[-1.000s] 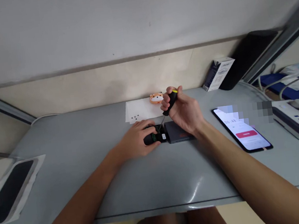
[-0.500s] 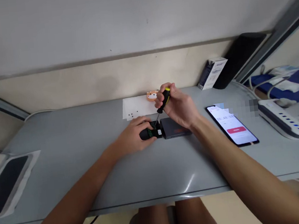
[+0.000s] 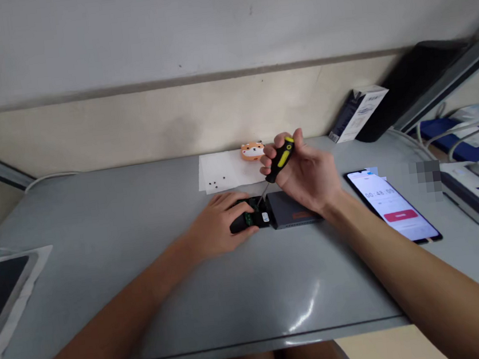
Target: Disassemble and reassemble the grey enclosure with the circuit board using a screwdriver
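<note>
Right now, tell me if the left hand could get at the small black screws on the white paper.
Probably yes: the left hand lies on the black device, with the screws just beyond on the paper and bare table between.

This looks like a small electronics repair bench in a workroom or office corner: a plain grey table (image 3: 145, 259) set against a bare wall, under a shelf frame. On it lie a sheet of paper (image 3: 226, 176) with tiny loose screws (image 3: 217, 183), an opened small device (image 3: 255, 219) beside a dark grey box (image 3: 295, 216), and a phone (image 3: 391, 203) with a timer on its screen. A white power strip (image 3: 475, 196) with cables and a small carton (image 3: 357, 113) sit at the right edge.
</note>
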A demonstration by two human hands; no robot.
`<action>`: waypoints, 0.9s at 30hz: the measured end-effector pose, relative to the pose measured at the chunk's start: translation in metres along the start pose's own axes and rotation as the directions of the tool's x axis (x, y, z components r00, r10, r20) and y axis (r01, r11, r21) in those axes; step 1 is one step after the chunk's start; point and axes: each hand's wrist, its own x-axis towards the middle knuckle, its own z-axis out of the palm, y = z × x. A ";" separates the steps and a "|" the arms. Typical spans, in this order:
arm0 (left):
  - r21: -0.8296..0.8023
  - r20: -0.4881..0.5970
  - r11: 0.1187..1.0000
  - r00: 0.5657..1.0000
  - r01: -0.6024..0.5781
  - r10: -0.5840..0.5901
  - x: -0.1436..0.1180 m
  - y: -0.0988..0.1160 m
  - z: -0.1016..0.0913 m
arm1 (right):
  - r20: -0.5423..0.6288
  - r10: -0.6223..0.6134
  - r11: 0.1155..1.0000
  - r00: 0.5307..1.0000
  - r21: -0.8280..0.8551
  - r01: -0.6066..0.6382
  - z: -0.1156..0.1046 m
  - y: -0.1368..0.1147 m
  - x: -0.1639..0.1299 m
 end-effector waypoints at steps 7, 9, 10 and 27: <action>0.070 0.045 0.997 0.999 -0.012 0.009 -0.005 0.001 -0.001 | -0.011 -0.051 0.997 0.999 -0.065 0.050 0.007 0.001 -0.007; 0.074 0.042 0.997 0.999 -0.004 0.001 -0.005 0.001 -0.001 | -0.021 -0.057 0.995 0.998 -0.082 0.055 0.009 0.001 -0.008; 0.074 0.040 0.997 0.999 -0.001 -0.002 -0.005 0.001 -0.001 | -0.020 -0.060 0.995 0.998 -0.087 0.058 0.009 0.001 -0.009; 0.045 0.007 0.999 1.000 0.008 -0.008 -0.003 0.003 -0.001 | -0.016 -0.106 0.992 0.994 -0.076 0.105 0.008 0.006 -0.008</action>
